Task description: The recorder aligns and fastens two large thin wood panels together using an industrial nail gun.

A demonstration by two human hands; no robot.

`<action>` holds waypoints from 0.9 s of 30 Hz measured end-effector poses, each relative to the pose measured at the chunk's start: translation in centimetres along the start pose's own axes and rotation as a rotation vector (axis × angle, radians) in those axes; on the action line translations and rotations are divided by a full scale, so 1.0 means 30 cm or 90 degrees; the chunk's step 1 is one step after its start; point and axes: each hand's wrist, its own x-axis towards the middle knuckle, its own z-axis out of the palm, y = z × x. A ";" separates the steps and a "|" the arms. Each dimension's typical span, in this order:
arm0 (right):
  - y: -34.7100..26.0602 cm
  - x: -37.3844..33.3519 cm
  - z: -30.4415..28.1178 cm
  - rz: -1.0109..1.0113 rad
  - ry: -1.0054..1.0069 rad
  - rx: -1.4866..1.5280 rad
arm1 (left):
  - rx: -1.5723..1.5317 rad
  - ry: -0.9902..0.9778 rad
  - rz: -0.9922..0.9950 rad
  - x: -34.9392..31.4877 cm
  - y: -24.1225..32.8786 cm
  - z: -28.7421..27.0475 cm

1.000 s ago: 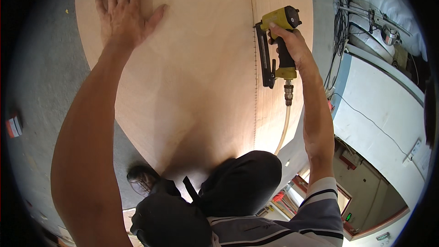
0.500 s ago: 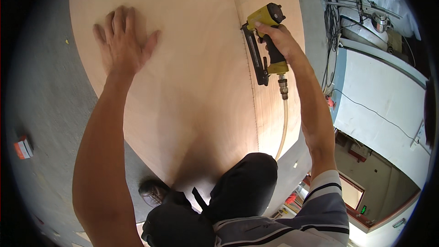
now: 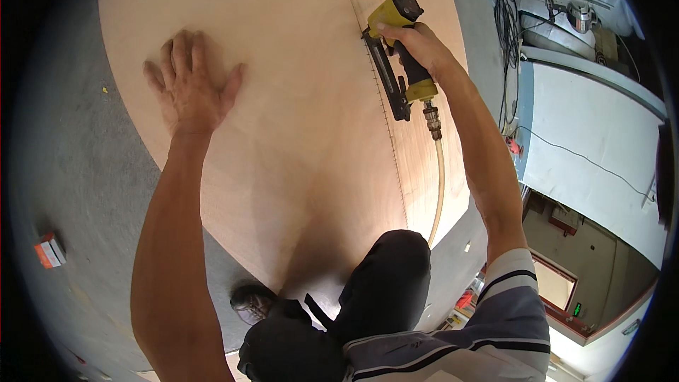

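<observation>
Left hand [image 3: 189,88] lies flat, fingers spread and released, palm pressed on the plywood sheet [image 3: 297,134] at about 10 o'clock in the head view, gripping nothing. Right hand [image 3: 417,46] is clenched around the handle of a yellow-and-black nail gun [image 3: 397,56] at about 1 o'clock; the gun's nose sits at the seam line [image 3: 385,120] that runs down the plywood from 12 toward 5 o'clock, and its long black magazine lies alongside that line. A row of small fastener marks follows the seam below the gun. A pale air hose [image 3: 440,184] hangs from a brass fitting at the gun's base and drops toward 5 o'clock, past the edge of the sheet. The person's dark-trousered knee [image 3: 389,276] rests on the near end of the plywood at 6 o'clock, a shoe [image 3: 251,304] on the grey floor [image 3: 78,170] just left of it. A small red-and-white box [image 3: 49,251] lies on the floor at 8 o'clock, well apart from the sheet; contents not visible. A white cabinet [image 3: 587,134] stands at 3 o'clock, with cables and tools [image 3: 559,7] piled behind it at 2 o'clock.
</observation>
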 end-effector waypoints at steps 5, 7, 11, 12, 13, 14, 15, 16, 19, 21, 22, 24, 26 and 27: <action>-0.037 -0.023 0.000 0.014 0.008 0.000 | -0.014 0.039 0.020 -0.019 -0.020 -0.005; -0.031 -0.014 -0.007 0.014 0.002 0.005 | -0.033 0.055 0.028 -0.032 -0.023 -0.007; -0.015 -0.003 -0.014 0.017 -0.001 0.004 | -0.036 0.068 0.031 -0.056 -0.024 -0.001; -0.025 -0.010 -0.013 0.014 0.001 0.007 | -0.035 0.064 0.027 -0.060 -0.023 0.000; -0.037 -0.021 -0.011 0.007 0.004 0.008 | -0.035 0.061 0.023 -0.062 -0.024 -0.001; -0.047 -0.026 -0.009 0.000 0.007 0.008 | -0.033 0.064 0.023 -0.064 -0.025 -0.002; -0.049 -0.026 -0.006 -0.002 0.006 0.010 | -0.033 0.049 0.017 -0.072 -0.026 -0.009; -0.048 -0.023 -0.004 -0.005 0.003 -0.002 | -0.034 0.033 0.011 -0.078 -0.026 -0.014; -0.039 -0.009 -0.004 -0.017 -0.009 -0.017 | -0.041 0.028 0.003 -0.098 -0.021 -0.025; -0.039 -0.009 -0.002 -0.029 -0.017 -0.021 | -0.047 0.036 0.001 -0.112 -0.022 -0.015; -0.043 -0.017 0.002 -0.023 -0.010 -0.016 | -0.054 0.045 0.002 -0.118 -0.022 -0.012; -0.053 -0.021 0.003 -0.018 -0.004 -0.013 | -0.052 0.044 -0.002 -0.127 -0.022 -0.013; -0.064 -0.022 -0.002 -0.018 0.000 -0.016 | -0.052 0.041 -0.003 -0.134 -0.019 -0.020; -0.071 -0.023 0.001 -0.022 -0.003 -0.017 | -0.057 0.040 -0.002 -0.140 -0.021 -0.022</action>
